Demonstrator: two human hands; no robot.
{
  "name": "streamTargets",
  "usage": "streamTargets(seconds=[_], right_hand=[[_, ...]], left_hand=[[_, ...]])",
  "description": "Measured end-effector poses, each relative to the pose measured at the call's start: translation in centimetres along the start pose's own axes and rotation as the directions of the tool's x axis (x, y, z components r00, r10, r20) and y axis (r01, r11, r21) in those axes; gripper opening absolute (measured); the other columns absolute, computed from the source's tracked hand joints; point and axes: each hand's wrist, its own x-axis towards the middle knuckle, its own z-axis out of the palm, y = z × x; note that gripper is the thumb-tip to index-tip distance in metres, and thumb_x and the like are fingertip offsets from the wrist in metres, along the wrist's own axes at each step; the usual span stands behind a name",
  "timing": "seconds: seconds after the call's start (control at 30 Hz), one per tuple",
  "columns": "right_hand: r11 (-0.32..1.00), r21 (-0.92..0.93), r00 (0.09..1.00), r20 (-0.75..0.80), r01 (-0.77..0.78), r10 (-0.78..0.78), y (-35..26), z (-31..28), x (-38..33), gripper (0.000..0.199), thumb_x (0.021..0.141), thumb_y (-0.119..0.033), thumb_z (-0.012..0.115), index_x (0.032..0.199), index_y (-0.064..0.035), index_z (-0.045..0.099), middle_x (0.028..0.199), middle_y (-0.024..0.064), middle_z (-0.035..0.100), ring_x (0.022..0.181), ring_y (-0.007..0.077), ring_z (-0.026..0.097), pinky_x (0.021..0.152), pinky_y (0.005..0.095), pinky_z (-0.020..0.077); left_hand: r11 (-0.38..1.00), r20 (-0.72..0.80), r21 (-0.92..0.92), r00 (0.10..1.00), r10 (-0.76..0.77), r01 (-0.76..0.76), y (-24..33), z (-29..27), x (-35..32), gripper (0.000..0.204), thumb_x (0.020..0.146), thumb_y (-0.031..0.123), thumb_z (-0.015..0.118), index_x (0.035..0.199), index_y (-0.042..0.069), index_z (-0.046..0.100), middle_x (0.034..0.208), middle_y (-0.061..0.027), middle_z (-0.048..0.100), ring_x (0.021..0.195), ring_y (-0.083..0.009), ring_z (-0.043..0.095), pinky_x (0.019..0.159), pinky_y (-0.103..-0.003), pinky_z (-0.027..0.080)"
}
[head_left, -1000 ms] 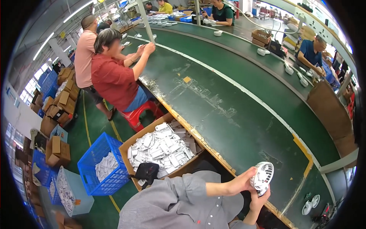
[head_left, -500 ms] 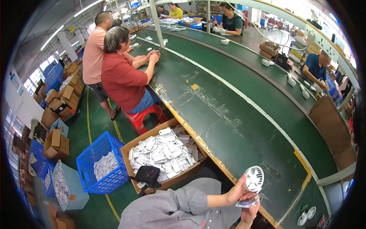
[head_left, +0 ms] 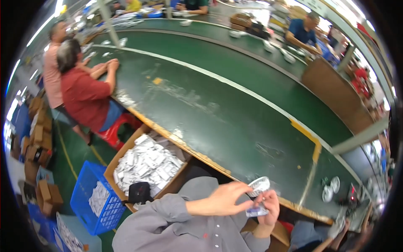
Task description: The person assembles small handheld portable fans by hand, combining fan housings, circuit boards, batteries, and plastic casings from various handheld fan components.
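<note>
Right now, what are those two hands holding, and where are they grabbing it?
A small white round fan. The left hand pinches its round head at the rim; the right hand wraps the lower part, near its base.

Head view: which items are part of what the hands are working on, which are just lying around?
In hand:
- small white fan, gripped by left hand and right hand
- small blue-white piece under the fan, in the right hand

Lying about:
- cardboard box of white packets
- blue crate
- two white round parts on green bench
</note>
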Motion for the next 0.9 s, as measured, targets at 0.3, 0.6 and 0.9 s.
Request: streamTargets(seconds=[0.3, 0.6, 0.9], right_hand=[[0.951, -0.309, 0.996, 0.083, -0.012, 0.039, 0.4, 2.2, -0.8, 0.05, 0.086, -0.001, 0.056, 0.134, 0.0003, 0.042, 0.127, 0.0088, 0.052, 0.118, 0.0167, 0.051, 0.099, 0.0288, 0.0424], [0.989, -0.132, 0.993, 0.083, -0.069, 0.08, 0.6, 3.1, -1.2, 0.061, 0.086, -0.017, 0.055, 0.142, -0.0005, 0.036, 0.133, 0.0095, 0.049, 0.125, 0.0175, 0.045, 0.102, 0.0306, 0.037], [0.997, -0.07, 0.988, 0.152, 0.015, -0.004, 4.8, 2.1, -0.4, 0.051, 0.093, -0.024, 0.057, 0.135, 0.0007, 0.041, 0.126, 0.013, 0.053, 0.117, 0.0223, 0.055, 0.098, 0.0348, 0.045]], left_hand=[[0.788, 0.081, 0.188, 0.809, 0.582, -0.586, -0.6, 2.4, 2.6, 0.045, 0.069, 0.009, 0.066, 0.113, 0.0, 0.062, 0.119, -0.011, 0.063, 0.111, -0.0265, 0.062, 0.093, -0.038, 0.051], [0.807, 0.033, 0.195, 0.826, 0.562, -0.557, -0.5, 1.6, 2.6, 0.034, 0.065, 0.003, 0.068, 0.1, 0.003, 0.067, 0.098, -0.0077, 0.068, 0.095, -0.024, 0.066, 0.086, -0.037, 0.052], [0.906, 0.054, -0.224, 0.923, 0.38, -0.36, 1.4, 5.0, 2.9, 0.023, 0.075, 0.002, 0.07, 0.098, 0.001, 0.068, 0.092, -0.0116, 0.069, 0.087, -0.0278, 0.067, 0.078, -0.036, 0.053]])
